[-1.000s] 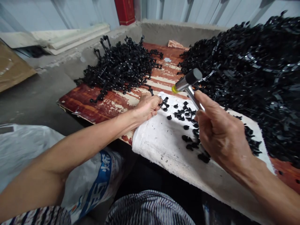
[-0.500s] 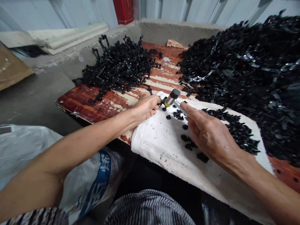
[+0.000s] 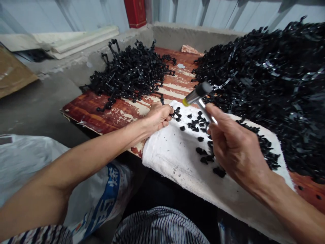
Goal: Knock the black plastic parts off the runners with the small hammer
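Observation:
My right hand [image 3: 233, 149] is closed round the metal handle of a small hammer [image 3: 198, 94], whose black-and-yellow head is raised above the white cloth [image 3: 177, 156]. My left hand [image 3: 158, 117] rests on the cloth's left edge, fingers pinched on a small black plastic piece [image 3: 176, 113] held flat there. Several loose black caps [image 3: 200, 139] lie scattered on the cloth between my hands.
A worn red wooden board [image 3: 101, 112] carries a smaller heap of black plastic strips [image 3: 132, 73] at the back left and a very large heap [image 3: 274, 84] on the right. A white printed sack [image 3: 96, 200] sits below left. A concrete ledge and a red box stand behind.
The hammer head struck down beside my left fingers half a second ago and is now lifted again. My left hand has stayed in place.

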Available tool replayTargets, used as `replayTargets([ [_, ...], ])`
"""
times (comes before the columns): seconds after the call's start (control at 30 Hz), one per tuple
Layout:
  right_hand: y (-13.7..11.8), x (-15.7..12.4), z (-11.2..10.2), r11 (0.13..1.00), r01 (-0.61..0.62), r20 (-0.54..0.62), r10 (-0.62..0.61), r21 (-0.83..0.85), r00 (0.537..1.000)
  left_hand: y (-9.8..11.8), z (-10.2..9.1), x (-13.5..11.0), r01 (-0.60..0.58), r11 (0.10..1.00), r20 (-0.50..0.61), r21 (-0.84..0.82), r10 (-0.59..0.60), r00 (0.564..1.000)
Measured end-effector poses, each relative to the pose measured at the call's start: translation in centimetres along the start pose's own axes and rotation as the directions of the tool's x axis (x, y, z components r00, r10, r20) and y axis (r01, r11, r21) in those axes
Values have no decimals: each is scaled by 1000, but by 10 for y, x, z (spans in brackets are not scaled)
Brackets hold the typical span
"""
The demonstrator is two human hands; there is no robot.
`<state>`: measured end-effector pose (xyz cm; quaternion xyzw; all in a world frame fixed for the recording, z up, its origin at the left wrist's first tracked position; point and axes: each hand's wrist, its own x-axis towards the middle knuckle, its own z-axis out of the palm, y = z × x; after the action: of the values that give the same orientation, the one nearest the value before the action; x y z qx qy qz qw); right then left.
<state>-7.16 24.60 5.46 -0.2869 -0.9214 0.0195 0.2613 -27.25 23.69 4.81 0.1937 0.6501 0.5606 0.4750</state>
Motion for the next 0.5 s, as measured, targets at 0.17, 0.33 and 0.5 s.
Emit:
replayTargets([
  [0.17, 3, 0, 2, 1000, 12, -15, -12, -8, 1000, -2, -2, 1, -9, 1000, 11, -11, 9, 1000],
  [0.33, 4, 2, 7, 997, -66, -1, 66, -41, 998, -6, -4, 8, 19, 1000, 42, -3, -19, 999],
  [0.5, 1, 1, -9, 994, -80, 88, 74, 68, 993, 12, -7, 4, 105, 993, 66, 45, -108, 992],
])
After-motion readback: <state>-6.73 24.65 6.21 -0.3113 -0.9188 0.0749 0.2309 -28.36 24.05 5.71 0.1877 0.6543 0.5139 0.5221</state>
